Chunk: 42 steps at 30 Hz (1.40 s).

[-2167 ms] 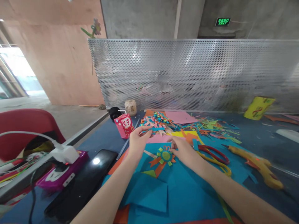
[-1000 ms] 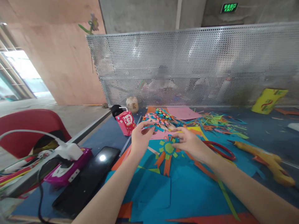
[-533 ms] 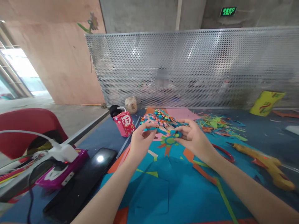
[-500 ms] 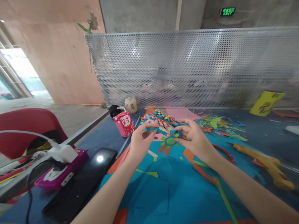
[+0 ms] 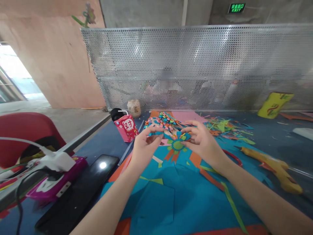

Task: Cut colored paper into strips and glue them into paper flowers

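Note:
A paper rosette with a green scalloped centre, blue and green petals and orange tails hangs above blue sheets. My right hand is closed on its upper right edge, by the blue paper loops. To the left, my left hand pinches a blue paper strip between thumb and forefinger. Whether that strip joins the rosette is hard to see. Just behind both hands lies a bundle of multicoloured fringed paper pieces with pale sticks.
Blue paper covers the table front. A yellow glue gun and paper scraps lie right. On the left are a phone, a purple power strip and a red drink carton. A perforated metal screen stands behind.
The camera view has shifted slightly, so everything sits a little further left. Both hands keep almost the same pose around the rosette and strip.

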### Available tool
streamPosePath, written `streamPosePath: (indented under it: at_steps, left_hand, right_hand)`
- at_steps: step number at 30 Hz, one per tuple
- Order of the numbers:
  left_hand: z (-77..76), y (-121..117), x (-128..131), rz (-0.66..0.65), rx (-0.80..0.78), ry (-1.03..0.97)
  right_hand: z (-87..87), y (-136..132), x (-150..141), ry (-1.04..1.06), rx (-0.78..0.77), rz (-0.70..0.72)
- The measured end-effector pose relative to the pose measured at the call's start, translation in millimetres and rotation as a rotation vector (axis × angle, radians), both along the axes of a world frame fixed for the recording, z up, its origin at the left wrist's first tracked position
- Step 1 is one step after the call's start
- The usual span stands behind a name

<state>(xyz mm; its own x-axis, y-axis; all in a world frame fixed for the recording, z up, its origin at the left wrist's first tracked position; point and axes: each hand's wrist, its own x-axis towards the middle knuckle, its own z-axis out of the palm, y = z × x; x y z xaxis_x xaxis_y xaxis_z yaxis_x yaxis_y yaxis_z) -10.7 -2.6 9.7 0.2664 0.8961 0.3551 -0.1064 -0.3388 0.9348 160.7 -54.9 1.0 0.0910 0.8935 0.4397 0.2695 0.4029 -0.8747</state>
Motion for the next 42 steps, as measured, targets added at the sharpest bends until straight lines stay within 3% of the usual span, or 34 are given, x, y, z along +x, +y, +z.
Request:
streamPosePath:
  at_steps: [29, 33, 36, 42]
  left_hand:
    - [-2.7, 0.2, 4.6, -0.134, -0.108, -0.159]
    - [-3.1, 1.1, 2.8, -0.218, -0.135, -0.221]
    - [-2.0, 0.3, 0.9, -0.236, -0.076, -0.229]
    - [-3.2, -3.3, 1.6, -0.274, 0.163, -0.026]
  right_hand:
    - [6.0, -4.8, -5.4, 0.044, -0.026, 0.029]
    - [7.3, -5.3, -6.0, 0.038, 0.002, 0.007]
    - [8.2, -5.3, -5.8, 0.024, 0.047, -0.026]
    - [10.5, -7.1, -7.2, 0.037, 0.058, -0.032]
